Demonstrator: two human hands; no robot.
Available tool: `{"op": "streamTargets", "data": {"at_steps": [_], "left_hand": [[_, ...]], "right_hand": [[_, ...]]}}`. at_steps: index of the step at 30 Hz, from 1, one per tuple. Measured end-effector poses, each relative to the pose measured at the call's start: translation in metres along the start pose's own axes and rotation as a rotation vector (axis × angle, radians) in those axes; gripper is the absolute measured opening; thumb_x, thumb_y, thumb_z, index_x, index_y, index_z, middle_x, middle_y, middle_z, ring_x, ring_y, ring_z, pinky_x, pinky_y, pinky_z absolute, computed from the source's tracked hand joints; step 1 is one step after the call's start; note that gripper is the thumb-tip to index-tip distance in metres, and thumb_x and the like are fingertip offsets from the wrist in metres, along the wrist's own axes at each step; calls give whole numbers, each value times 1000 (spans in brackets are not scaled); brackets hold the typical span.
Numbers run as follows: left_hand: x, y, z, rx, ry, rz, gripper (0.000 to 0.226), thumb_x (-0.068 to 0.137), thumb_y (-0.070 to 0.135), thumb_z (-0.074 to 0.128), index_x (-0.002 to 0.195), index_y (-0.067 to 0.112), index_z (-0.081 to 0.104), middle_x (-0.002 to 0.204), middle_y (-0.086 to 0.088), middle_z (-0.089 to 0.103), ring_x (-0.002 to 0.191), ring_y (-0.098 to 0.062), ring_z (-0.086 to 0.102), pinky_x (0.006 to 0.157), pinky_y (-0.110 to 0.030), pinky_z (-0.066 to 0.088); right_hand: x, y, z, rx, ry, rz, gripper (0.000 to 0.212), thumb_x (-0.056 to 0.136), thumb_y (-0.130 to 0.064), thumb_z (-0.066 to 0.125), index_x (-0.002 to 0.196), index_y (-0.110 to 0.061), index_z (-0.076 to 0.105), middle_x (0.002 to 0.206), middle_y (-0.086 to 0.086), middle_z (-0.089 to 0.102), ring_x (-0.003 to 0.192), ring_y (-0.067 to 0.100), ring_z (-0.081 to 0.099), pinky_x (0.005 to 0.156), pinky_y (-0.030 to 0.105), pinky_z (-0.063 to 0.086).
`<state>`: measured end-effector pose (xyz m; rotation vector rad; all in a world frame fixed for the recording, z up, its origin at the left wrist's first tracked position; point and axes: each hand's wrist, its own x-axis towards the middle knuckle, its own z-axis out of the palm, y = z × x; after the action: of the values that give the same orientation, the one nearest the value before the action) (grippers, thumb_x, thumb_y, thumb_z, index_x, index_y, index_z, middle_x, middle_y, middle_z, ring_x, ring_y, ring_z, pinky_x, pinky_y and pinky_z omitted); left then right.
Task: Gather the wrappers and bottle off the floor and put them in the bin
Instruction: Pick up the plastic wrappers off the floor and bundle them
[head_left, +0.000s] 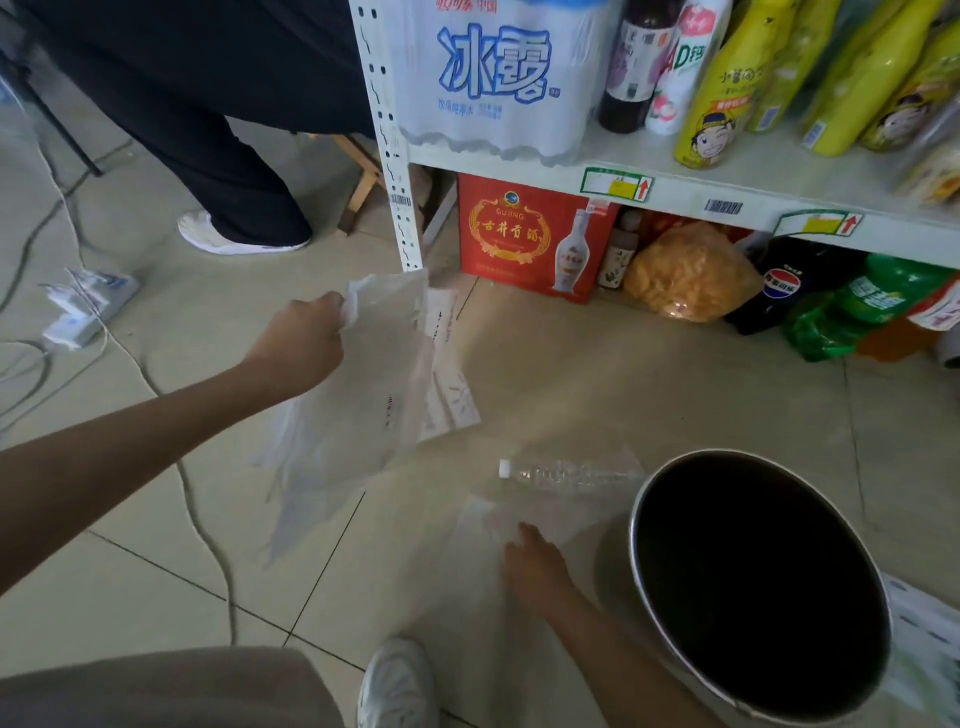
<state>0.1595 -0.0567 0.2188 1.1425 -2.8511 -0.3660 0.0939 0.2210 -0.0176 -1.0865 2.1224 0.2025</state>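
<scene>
My left hand (304, 340) is shut on the top corner of a large clear plastic wrapper (353, 415), which hangs lifted off the tiled floor. Behind it a second white printed wrapper (457, 395) lies flat on the floor. A clear empty bottle (566, 474) with a white cap lies on its side just left of the bin (639, 525), a round metal bucket with a dark inside. My right hand (535, 566) reaches down onto another clear wrapper (483, 519) on the floor below the bottle, its fingers touching the plastic; whether they grip it is unclear.
A white shelf post (389, 156) and shelves of drinks stand ahead, with a red carton (519, 234) and soda bottles (831, 306) underneath. Another person's leg and shoe (234, 234) are at the far left. A power strip (88, 306) and cables cross the floor. My shoe (397, 686) is near the bin.
</scene>
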Motion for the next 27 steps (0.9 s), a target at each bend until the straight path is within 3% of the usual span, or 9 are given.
{"op": "streamTargets", "data": {"at_steps": [3, 6, 9, 14, 19, 22, 24, 25, 27], "left_hand": [[0, -3, 17, 9, -35, 7, 20, 81, -4, 41, 100, -2, 48, 96, -35, 60, 87, -49, 58, 65, -36, 36], [2, -2, 28, 17, -78, 8, 22, 80, -5, 40, 100, -3, 47, 94, -37, 59, 86, -49, 58, 64, -35, 35], [3, 1, 35, 14, -108, 13, 23, 80, -5, 39, 101, -3, 46, 95, -37, 59, 85, -49, 58, 64, -34, 35], [-1, 9, 34, -17, -116, 15, 21, 81, -3, 39, 101, -1, 46, 95, -37, 60, 85, -49, 59, 63, -35, 37], [-16, 24, 24, -90, -112, -1, 21, 83, 0, 40, 103, -1, 47, 100, -35, 60, 90, -49, 59, 66, -36, 38], [-26, 34, 14, -186, -104, -19, 4, 84, 3, 42, 87, 5, 44, 99, -32, 62, 89, -47, 59, 68, -37, 42], [-32, 40, 9, -281, -112, -50, 3, 83, 5, 45, 82, 5, 42, 100, -30, 62, 91, -44, 58, 69, -36, 41], [-34, 42, 7, -335, -117, -75, 5, 83, 6, 47, 85, 2, 46, 102, -29, 63, 94, -43, 58, 70, -35, 42], [-37, 45, 0, -459, -118, -136, 23, 90, 19, 46, 97, -1, 55, 107, -24, 64, 99, -39, 58, 76, -34, 42]], "right_hand": [[11, 6, 37, -69, -133, 28, 48, 93, -14, 40, 141, -9, 38, 159, 21, -8, 147, 40, -2, 121, 49, 9], [17, 8, 54, -71, -127, 55, 55, 92, -9, 37, 144, 4, 26, 157, 29, -1, 145, 41, 12, 120, 46, 16], [17, 6, 45, 6, -63, 29, 50, 93, -5, 36, 141, 7, 31, 155, 26, 18, 143, 35, 26, 119, 42, 21], [13, -23, -29, 577, 405, 64, 27, 93, -13, 45, 113, -4, 61, 123, 13, 61, 113, 25, 58, 95, 30, 43], [-27, -77, -136, 1023, 794, -187, 23, 89, -2, 52, 99, -9, 71, 103, 6, 73, 87, 14, 66, 82, 24, 53], [-47, -106, -175, 1150, 881, -306, 24, 90, -3, 52, 109, -12, 64, 100, 2, 73, 81, 8, 64, 71, 11, 48], [-55, -122, -188, 1233, 863, -390, 27, 90, -2, 50, 114, -14, 53, 99, 8, 73, 84, 16, 68, 73, 21, 51], [-59, -128, -190, 1258, 841, -421, 29, 89, -1, 49, 115, -13, 48, 99, 12, 73, 85, 21, 68, 72, 25, 52], [-65, -134, -191, 1294, 764, -458, 30, 91, -3, 48, 118, -12, 38, 101, 18, 71, 84, 24, 66, 65, 16, 49]]}}
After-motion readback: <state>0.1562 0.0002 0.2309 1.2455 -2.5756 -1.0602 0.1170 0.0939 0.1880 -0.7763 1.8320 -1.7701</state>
